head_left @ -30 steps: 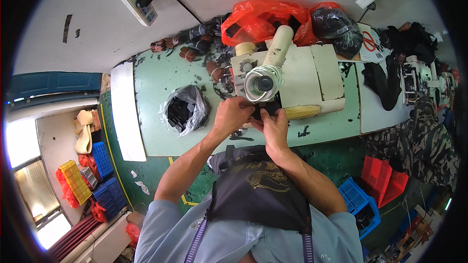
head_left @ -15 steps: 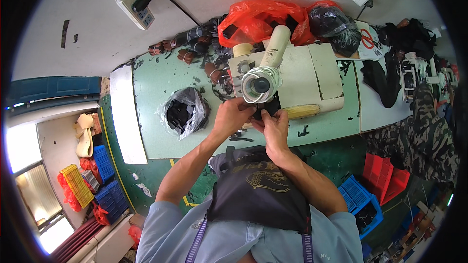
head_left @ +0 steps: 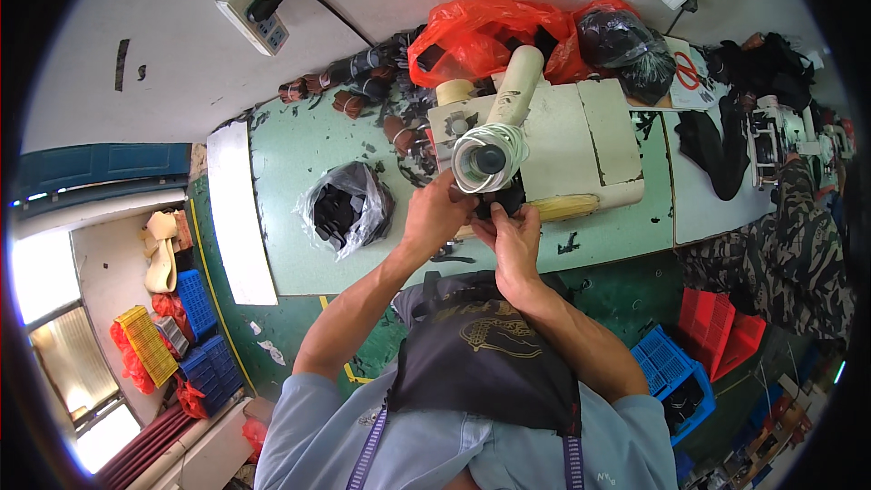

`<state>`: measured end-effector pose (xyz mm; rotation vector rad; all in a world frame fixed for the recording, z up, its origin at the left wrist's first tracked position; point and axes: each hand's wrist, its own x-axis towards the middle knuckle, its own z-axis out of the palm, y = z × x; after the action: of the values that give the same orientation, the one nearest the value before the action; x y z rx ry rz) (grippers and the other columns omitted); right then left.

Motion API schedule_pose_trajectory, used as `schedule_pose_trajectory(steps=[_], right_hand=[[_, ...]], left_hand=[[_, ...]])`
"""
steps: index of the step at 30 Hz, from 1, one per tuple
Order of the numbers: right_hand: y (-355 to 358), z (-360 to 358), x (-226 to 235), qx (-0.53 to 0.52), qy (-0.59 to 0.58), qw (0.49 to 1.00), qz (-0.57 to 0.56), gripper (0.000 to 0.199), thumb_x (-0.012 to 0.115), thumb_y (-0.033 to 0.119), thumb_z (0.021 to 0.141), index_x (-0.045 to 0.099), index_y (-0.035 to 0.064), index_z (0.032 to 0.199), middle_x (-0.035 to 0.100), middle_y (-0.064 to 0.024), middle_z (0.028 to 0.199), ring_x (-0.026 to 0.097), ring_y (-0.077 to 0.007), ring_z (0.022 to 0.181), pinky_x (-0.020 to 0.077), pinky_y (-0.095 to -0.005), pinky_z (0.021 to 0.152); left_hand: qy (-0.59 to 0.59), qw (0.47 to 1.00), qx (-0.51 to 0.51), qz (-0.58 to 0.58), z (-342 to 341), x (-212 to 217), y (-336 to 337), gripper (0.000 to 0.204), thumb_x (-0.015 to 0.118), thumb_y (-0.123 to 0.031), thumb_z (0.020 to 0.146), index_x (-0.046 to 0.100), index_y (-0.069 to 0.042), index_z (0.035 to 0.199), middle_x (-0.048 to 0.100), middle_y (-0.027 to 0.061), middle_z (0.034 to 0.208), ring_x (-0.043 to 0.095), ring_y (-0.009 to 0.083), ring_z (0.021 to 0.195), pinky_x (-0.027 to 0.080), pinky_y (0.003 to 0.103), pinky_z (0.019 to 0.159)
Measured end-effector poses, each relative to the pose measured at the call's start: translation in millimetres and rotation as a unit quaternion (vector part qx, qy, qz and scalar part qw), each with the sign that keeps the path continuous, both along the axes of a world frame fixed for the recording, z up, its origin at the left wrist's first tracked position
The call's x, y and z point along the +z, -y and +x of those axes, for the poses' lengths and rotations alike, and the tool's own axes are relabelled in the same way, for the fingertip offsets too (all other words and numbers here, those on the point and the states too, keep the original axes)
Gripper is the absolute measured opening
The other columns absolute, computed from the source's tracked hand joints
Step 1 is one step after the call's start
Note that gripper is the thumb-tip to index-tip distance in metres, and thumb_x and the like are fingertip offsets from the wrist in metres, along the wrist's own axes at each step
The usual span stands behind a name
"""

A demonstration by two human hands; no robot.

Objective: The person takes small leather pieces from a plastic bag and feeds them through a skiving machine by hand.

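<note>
A black piece of material (head_left: 502, 200) lies at the front of a cream machine (head_left: 572, 141), beneath a lamp-like round head (head_left: 488, 159) wound with white cord. My right hand (head_left: 513, 240) pinches the piece's near edge between thumb and fingers. Just left of it, my left hand (head_left: 441, 216) is curled against the machine's front, its fingertips by the piece's left side. Those fingertips are partly hidden, so what they grip is unclear. A clear plastic bag (head_left: 367, 218) holding several black pieces stands left of my left hand.
Bundles of tied brown and black strips (head_left: 349, 104) lie along the wall, and a red plastic bag (head_left: 494, 23) sits behind the machine. A yellowish rod-shaped part (head_left: 562, 208) projects beside my right hand. At right, a person in camouflage trousers (head_left: 780, 245) is near another machine.
My left hand has shifted slightly up and its fingers have moved toward the machine's front left. My right hand stays nearly in place on the black piece.
</note>
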<state>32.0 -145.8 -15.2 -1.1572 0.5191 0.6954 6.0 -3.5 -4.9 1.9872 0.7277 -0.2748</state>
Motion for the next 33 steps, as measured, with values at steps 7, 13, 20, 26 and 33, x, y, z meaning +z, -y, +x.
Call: schedule_pose_trajectory(steps=[7,13,20,26,33], right_hand=[[8,3,-14,-0.038,0.068,0.997,0.013,0.026,0.06,0.008,0.101,0.037,0.0037,0.11,0.061,-0.0141,0.1,0.071,-0.0244,0.091,0.0627,-0.0368,0.084],[31,57,-9,-0.012,0.18,0.983,0.021,0.03,0.064,0.009,0.1,0.038,0.0033,0.114,0.062,-0.014,0.101,0.071,-0.0252,0.086,0.0618,-0.0357,0.079],[4,190,13,0.063,0.278,0.958,0.0,0.023,0.062,0.007,0.098,0.043,0.0011,0.11,0.068,-0.0174,0.093,0.072,-0.0232,0.08,0.0623,-0.0341,0.073],[-38,297,-26,0.283,0.418,0.791,-0.346,0.035,0.077,0.022,0.087,0.056,0.0037,0.108,0.071,-0.0167,0.09,0.072,-0.0262,0.063,0.0559,-0.038,0.056],[-23,341,-55,0.222,0.532,0.67,-0.467,0.054,0.078,0.037,0.085,0.059,0.0056,0.123,0.074,-0.0157,0.107,0.072,-0.0323,0.098,0.0564,-0.0417,0.08]], left_hand=[[0.016,0.998,0.051,-0.043,-12,-2,6,0.027,0.075,-0.014,0.084,0.066,-0.002,0.107,0.076,0.0116,0.082,0.075,0.0211,0.071,0.057,0.034,0.067],[0.042,0.98,0.151,-0.119,-50,-8,-9,0.018,0.074,-0.009,0.088,0.067,0.003,0.1,0.074,0.0103,0.079,0.071,0.0128,0.068,0.055,0.028,0.06],[0.02,0.96,0.242,-0.138,-92,-14,-34,0.016,0.071,-0.006,0.089,0.066,0.005,0.1,0.074,0.0125,0.082,0.073,0.0167,0.07,0.06,0.029,0.063],[0.034,0.942,0.309,-0.122,-108,-20,-53,0.015,0.071,-0.007,0.089,0.067,0.005,0.097,0.073,0.0113,0.081,0.072,0.0165,0.069,0.06,0.03,0.062],[-0.054,0.936,0.332,0.106,-151,-41,-108,0.018,0.07,-0.015,0.088,0.072,-0.002,0.101,0.075,0.0101,0.079,0.073,0.022,0.069,0.056,0.035,0.069]])
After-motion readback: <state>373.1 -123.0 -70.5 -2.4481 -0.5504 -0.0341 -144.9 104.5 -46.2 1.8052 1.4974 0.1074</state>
